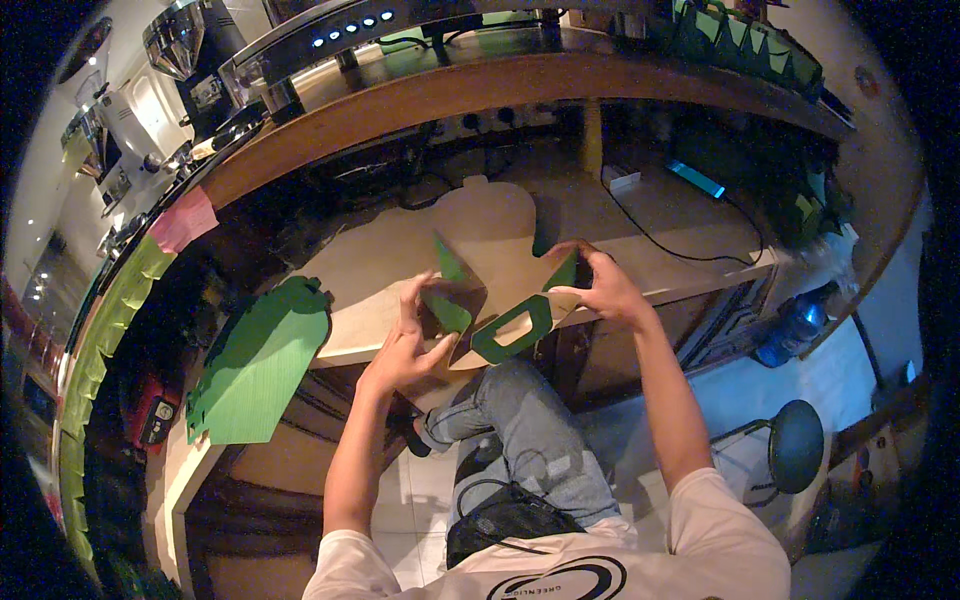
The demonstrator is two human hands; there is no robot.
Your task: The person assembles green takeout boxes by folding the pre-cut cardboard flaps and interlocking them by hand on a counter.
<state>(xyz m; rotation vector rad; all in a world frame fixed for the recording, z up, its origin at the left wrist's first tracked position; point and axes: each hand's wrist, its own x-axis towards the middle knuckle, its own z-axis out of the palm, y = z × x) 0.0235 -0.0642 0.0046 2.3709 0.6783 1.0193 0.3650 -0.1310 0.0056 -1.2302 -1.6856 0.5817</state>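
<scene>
Between my two hands is a partly folded cardboard carrier (pixel 512 335), green on one face and plain brown on the other, with a slot like a handle hole. Its green flaps stick up at angles. My left hand (pixel 408 340) grips its left side, thumb and fingers on a green flap. On the far right side, my right hand (pixel 603 287) pinches another flap near the corner. The carrier is held over the front edge of the wooden shelf (pixel 375 312). To the left lies a stack of flat green card sheets (pixel 262 362), jagged along one edge.
A lit phone (pixel 696 180) on a cable and a small white box (pixel 621 178) lie at the back right. Above runs a wooden counter (pixel 420 103) with an espresso machine and grinders (pixel 190 45). A blue bottle (pixel 797 325) and round stool (pixel 797 446) stand right.
</scene>
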